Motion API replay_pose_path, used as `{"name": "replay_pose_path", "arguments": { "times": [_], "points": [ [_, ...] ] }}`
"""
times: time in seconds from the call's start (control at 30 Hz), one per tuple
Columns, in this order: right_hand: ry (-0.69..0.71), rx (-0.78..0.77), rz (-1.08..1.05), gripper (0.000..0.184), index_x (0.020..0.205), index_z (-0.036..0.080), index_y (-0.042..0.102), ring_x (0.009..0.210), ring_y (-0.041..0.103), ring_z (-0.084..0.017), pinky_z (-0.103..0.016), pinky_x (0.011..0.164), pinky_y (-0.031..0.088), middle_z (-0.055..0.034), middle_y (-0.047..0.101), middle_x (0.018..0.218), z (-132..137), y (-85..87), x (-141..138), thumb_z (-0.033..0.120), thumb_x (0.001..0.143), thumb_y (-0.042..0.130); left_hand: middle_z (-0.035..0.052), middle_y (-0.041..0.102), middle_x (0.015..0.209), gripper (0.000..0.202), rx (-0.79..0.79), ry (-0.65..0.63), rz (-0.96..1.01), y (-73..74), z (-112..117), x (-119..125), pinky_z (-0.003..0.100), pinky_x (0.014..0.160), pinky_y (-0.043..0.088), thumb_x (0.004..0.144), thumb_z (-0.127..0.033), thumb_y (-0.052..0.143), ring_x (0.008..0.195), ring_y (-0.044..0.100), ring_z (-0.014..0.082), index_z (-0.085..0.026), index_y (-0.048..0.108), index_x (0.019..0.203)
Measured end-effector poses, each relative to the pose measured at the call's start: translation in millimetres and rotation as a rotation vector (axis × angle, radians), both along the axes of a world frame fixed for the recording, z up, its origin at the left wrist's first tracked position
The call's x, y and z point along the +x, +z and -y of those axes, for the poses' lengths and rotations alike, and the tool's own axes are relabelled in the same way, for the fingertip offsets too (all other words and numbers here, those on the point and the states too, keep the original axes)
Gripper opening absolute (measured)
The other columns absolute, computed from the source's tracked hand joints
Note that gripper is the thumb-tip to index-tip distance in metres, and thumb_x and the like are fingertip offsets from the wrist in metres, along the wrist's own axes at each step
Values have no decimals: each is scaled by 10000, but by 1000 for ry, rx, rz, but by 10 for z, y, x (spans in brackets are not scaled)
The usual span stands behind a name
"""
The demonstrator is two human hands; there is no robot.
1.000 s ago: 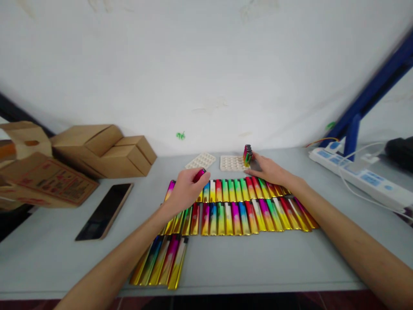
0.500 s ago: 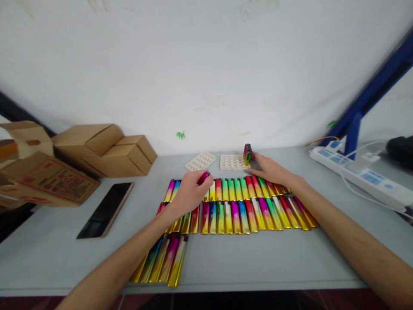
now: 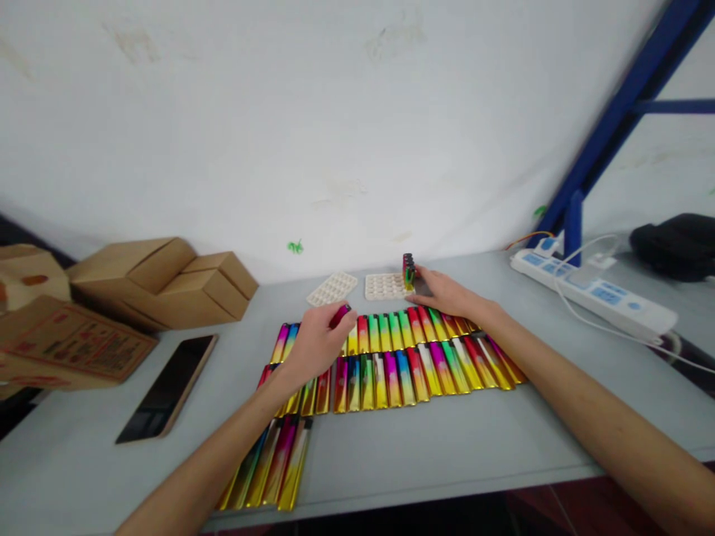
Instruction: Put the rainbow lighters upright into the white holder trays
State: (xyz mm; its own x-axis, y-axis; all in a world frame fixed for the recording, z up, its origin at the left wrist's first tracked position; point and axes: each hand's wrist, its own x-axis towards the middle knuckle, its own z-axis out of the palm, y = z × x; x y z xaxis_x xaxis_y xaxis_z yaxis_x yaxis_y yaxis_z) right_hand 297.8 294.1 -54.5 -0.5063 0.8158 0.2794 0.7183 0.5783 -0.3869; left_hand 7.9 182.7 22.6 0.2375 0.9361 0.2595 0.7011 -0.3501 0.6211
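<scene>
My left hand (image 3: 319,336) is closed around a purple lighter (image 3: 340,316), whose dark top sticks out above the fingers. It hovers over the back row of lighters (image 3: 398,331). At the right end of a white tray with many holes (image 3: 384,286), several lighters (image 3: 409,272) stand upright in a short line. My right hand (image 3: 441,290) is beside them, thumb and fingers apart around that end of the tray; whether it grips the tray is hard to see. More shiny lighters (image 3: 413,376) lie flat in a middle row, and others (image 3: 279,465) at the front left.
A second white tray (image 3: 332,289) lies at an angle left of the first. Cardboard boxes (image 3: 161,286) stand at the left, with a phone (image 3: 167,388) in front of them. At the right are a power strip (image 3: 595,294) with cables and a black item (image 3: 675,246).
The camera view has turned a little to the right, so everything sits farther left in the picture. Both hands keep nearly the same place over the table, the purple lighter still in the left.
</scene>
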Motion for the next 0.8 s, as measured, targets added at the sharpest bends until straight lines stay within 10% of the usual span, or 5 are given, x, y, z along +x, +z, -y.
{"name": "replay_pose_path", "arguments": {
  "times": [0.4, 0.63, 0.8],
  "points": [
    [16, 34, -28, 685, 1481, 107, 376, 1198, 630, -376, -555, 1031, 496, -231, 631, 1342, -4, -13, -3, 475, 948, 598, -49, 379, 620, 405, -70, -35, 17, -29, -39, -27, 275, 577, 286, 959, -473, 479, 610, 371, 128, -206, 391, 668],
    [7, 38, -46, 692, 1460, 86, 395, 1174, 639, -370, -532, 1011, 497, -238, 644, 1310, -13, -13, -19, 449, 929, 650, -58, 495, 687, 238, -308, -238, 347, -10, -242, 93, 248, 539, 401, 975, -448, 522, 557, 460, 106, -211, 495, 980],
    [13, 59, -50, 705, 1481, 98, 360, 1174, 642, -362, -525, 1001, 494, -237, 642, 1316, -19, -19, -28, 413, 926, 660, 37, 668, 898, 307, -288, -345, 423, 30, -569, 412, 361, 773, 578, 878, -414, 676, 793, 682, 184, -180, 604, 1062]
  ]
}}
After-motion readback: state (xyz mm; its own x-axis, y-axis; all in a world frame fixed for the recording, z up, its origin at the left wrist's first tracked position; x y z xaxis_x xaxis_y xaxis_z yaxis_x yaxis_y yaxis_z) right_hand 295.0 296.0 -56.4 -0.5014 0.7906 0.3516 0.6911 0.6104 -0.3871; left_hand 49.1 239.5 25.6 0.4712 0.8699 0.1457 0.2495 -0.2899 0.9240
